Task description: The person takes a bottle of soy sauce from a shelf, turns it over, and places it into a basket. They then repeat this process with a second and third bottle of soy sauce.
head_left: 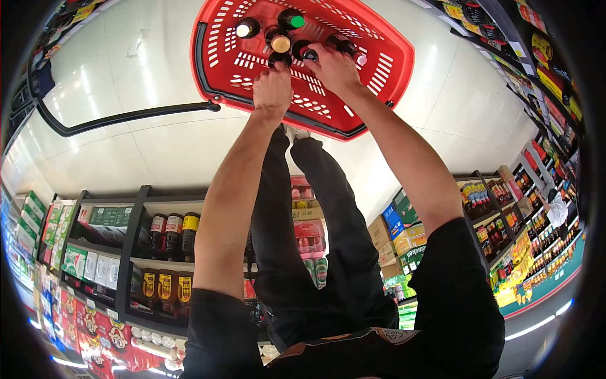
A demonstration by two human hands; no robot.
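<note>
Two bare hands at dark bottles in a red shopping basket

Left hand (273,90): fingers curled in, closed at the top of a dark bottle (279,60) near the middle of the basket; the hand hides much of its own grip.

Right hand (336,71): thumb and fingers bent in a narrow pinch about the dark cap of a second bottle (303,49), just beside the first.

Arms: both bare forearms reach out and converge over the basket's near rim, backs of the hands showing; short black sleeves above the elbows.

Other bottles, all dark-bodied: a white-capped bottle (248,27); a green-capped bottle (291,19); a tan-capped bottle (278,40), close against the left hand's one; a pink-capped bottle (344,46), partly behind the right hand. They crowd the space about both hands.

Container: red plastic basket (386,44) with slotted walls, on the pale, glossy tiled floor (158,148). One black handle (136,118) is swung out to the left.

Nearer the body: legs in black trousers (328,208), pale shoes partly hidden at the near rim.

Surroundings: dark-framed shelves (134,243) with bottles and cartons, left; stacked cardboard boxes (380,234) and more stocked shelves, right; another person (556,208) in light clothing, far right.
</note>
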